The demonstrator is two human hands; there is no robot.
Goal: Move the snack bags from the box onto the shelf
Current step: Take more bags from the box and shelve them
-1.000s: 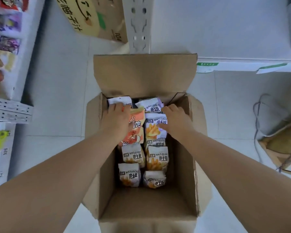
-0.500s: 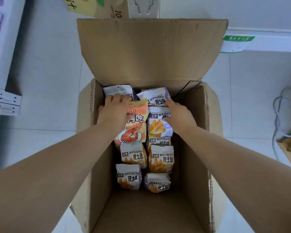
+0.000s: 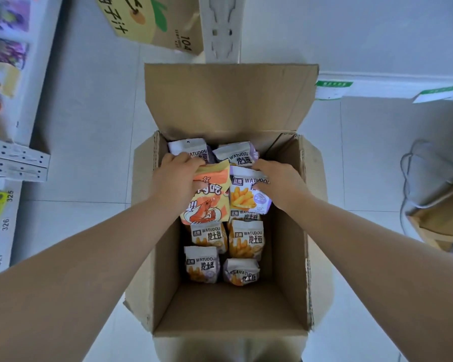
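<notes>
Inside the cardboard box point(image 3: 285, 257), the left hand point(image 3: 177, 178) gripped an orange shrimp-snack bag point(image 3: 207, 202); the right hand point(image 3: 280, 182) pinched a purple WATUDOU fries bag point(image 3: 246, 197).

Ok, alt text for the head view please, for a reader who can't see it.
Two bare hands reach into an open cardboard box: the left hand grips an orange shrimp bag, the right hand a WATUDOU fries bag. More WATUDOU bags lie below; a stocked shelf stands left.

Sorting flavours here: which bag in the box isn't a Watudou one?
The orange shrimp bag gripped by the left hand; it alone shows a shrimp, the Watudou bags show fries.
</notes>
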